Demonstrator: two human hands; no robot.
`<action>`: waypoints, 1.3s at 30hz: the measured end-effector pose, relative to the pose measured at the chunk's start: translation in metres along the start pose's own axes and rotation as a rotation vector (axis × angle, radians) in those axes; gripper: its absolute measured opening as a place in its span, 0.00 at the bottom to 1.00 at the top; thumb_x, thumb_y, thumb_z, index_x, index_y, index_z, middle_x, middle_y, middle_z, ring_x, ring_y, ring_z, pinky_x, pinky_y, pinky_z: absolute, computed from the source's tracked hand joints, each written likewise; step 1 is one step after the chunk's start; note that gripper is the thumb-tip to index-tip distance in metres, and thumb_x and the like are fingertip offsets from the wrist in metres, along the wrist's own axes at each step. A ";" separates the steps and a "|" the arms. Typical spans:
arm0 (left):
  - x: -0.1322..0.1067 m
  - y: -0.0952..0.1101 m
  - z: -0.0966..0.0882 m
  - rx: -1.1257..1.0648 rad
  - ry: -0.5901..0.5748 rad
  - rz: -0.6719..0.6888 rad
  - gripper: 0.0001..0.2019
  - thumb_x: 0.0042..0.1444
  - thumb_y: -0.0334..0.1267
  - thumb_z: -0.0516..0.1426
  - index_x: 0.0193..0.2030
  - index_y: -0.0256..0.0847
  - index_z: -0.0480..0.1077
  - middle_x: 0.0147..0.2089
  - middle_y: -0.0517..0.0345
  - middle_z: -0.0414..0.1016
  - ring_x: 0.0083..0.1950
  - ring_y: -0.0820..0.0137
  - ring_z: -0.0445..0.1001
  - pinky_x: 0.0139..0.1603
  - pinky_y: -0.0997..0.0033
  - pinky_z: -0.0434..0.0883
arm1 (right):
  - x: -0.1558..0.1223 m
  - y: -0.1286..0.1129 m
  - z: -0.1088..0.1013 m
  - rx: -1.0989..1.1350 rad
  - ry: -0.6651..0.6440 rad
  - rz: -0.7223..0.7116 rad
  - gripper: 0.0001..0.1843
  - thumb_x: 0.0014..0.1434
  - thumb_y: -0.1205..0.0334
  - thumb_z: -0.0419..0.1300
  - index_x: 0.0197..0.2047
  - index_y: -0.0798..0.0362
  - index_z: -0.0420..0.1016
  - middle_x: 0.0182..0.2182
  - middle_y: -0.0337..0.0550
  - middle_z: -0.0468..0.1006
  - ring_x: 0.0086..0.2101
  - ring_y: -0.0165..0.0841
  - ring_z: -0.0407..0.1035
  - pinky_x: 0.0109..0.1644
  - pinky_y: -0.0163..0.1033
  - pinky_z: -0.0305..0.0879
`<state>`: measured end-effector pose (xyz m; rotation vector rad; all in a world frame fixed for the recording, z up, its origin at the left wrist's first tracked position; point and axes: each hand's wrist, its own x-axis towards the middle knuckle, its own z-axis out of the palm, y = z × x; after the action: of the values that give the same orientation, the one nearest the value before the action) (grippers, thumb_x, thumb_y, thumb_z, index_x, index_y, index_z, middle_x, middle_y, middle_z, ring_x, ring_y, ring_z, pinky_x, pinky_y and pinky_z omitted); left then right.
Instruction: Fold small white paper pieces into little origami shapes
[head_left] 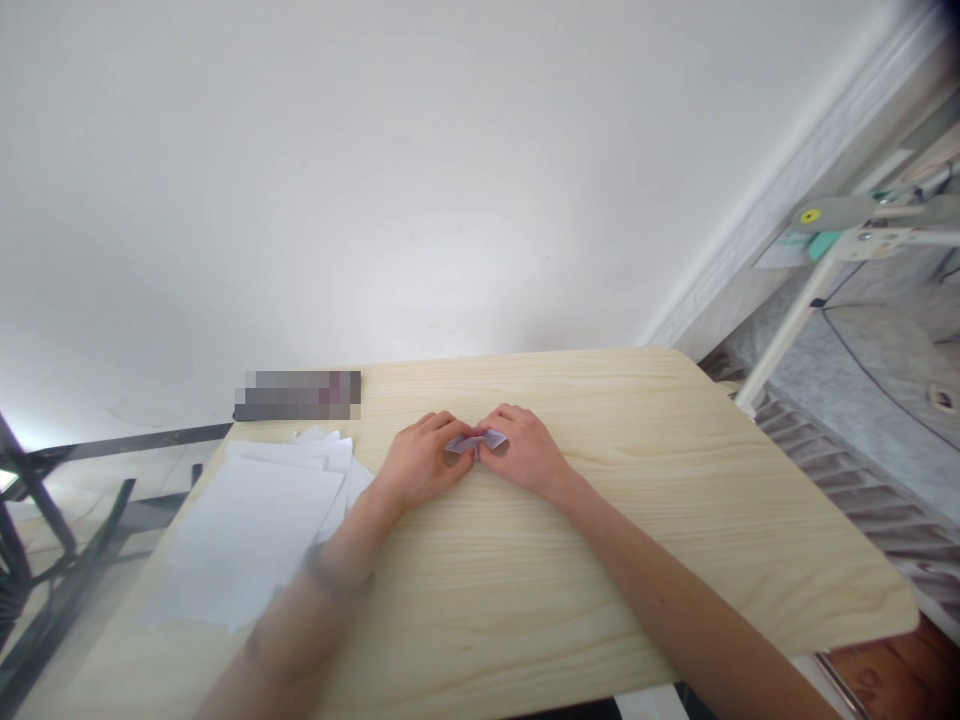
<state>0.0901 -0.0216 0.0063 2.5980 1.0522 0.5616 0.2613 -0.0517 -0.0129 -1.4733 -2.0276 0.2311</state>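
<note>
A small folded piece of pale purple paper (475, 441) lies on the light wooden table (637, 480) near its middle. My left hand (422, 460) pinches its left end with curled fingers. My right hand (521, 450) presses and pinches its right end, fingers bent over it. The two hands meet fingertip to fingertip over the paper, and most of the paper is hidden beneath them.
A loose stack of white paper sheets (255, 520) lies on the table's left part, beside my left forearm. A white wall stands behind the table. Right of the table are a white stand (795, 320) and a grey mat on the floor. Black metal frames stand at the left.
</note>
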 end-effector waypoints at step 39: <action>0.001 -0.025 0.001 -0.147 0.017 -0.083 0.10 0.51 0.42 0.55 0.37 0.41 0.70 0.32 0.59 0.73 0.29 0.72 0.70 0.33 0.74 0.67 | 0.000 0.021 -0.015 0.044 -0.090 -0.047 0.06 0.57 0.64 0.53 0.34 0.51 0.71 0.34 0.40 0.73 0.35 0.30 0.66 0.41 0.35 0.61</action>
<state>0.0759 -0.0039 -0.0039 2.4159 1.0758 0.6179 0.2862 -0.0469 -0.0107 -1.4101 -2.1117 0.3255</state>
